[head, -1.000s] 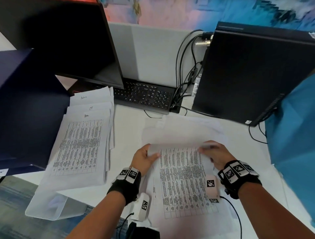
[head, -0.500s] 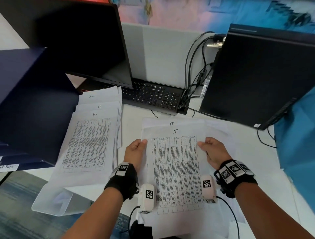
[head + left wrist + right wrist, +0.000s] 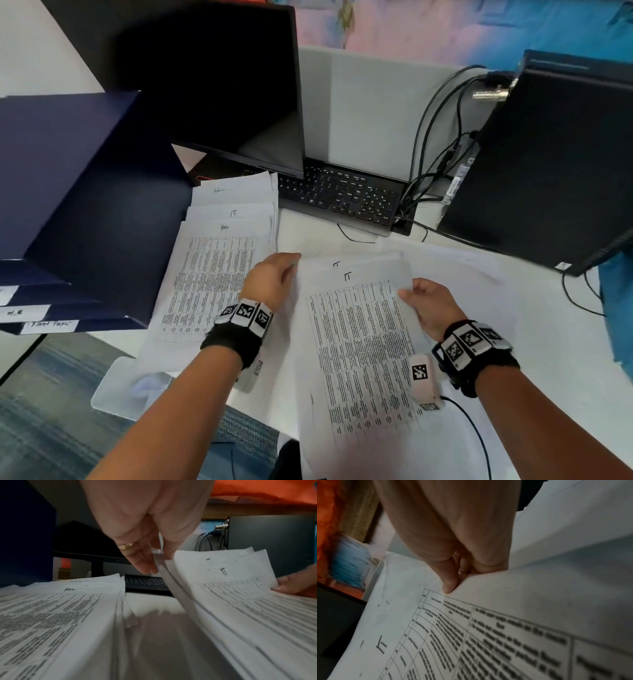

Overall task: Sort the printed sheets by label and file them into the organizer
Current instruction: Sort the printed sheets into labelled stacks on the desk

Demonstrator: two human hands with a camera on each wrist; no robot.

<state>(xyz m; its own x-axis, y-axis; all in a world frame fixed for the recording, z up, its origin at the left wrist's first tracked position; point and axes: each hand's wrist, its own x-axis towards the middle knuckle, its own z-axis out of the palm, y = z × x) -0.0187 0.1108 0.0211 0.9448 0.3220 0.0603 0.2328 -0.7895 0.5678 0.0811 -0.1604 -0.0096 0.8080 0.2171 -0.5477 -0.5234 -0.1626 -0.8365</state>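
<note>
On the white desk [image 3: 342, 359], the person is holding a printed sheet [image 3: 363, 342] marked "IT" by both side edges. The left hand [image 3: 270, 277] is pinching the sheet's left edge near the top, thumb above and fingers [image 3: 144, 563] below, so that this edge is lifting clear of the papers under it. The right hand [image 3: 431, 303] is gripping the right edge, its thumb [image 3: 448, 582] pressing on the printed face beside the table grid while its fingers are curling underneath. The sheet is lying on top of a loose pile of papers [image 3: 445, 263], and another sheet also marked "IT" is showing just behind its top edge.

To the left, touching the organizer's side, three staggered stacks are resting on the desk: the HR stack [image 3: 212, 284] nearest, the IT stack [image 3: 236, 212] showing behind it, and a third stack [image 3: 233, 188] farthest back, whose handwritten label is too small to read surely.

The dark blue organizer [image 3: 78, 205] is standing at the left of the desk, with white label strips [image 3: 24, 313] on its lower tiers; one is reading "H.R". Whether its compartments are holding anything cannot be told from here.

A keyboard [image 3: 342, 198] is sitting behind the papers, under a dark monitor [image 3: 212, 75], and a black computer tower [image 3: 548, 164] is standing at the right with cables [image 3: 428, 154] trailing beside it.
</note>
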